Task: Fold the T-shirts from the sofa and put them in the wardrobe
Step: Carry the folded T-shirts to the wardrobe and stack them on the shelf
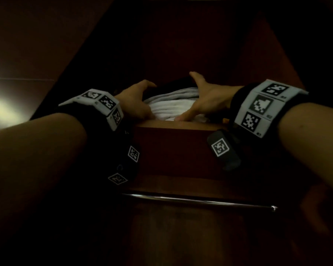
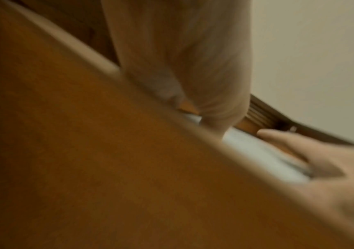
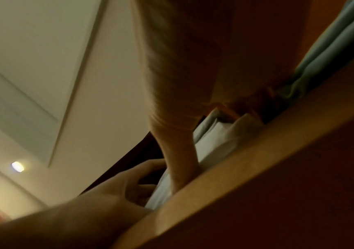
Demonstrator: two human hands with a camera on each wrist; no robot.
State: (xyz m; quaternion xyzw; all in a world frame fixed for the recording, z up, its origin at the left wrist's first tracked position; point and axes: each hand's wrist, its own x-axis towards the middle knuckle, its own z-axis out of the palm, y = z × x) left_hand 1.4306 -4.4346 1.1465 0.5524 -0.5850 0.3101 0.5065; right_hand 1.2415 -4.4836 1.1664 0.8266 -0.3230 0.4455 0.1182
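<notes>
A stack of folded T-shirts, mostly white with a dark one on top, lies on a high wooden wardrobe shelf. My left hand grips the stack's left side, fingers curled over the dark shirt and thumb low at the front. My right hand lies flat against the right side, fingers straight, thumb raised. The left wrist view shows the white shirts between my left hand and right hand. In the right wrist view my right hand presses the white cloth, with my left hand curled at its edge.
A metal hanging rail runs below the shelf. Dark wooden wardrobe walls close in on both sides. A pale blue-green cloth lies further along the shelf. A ceiling light glows behind me.
</notes>
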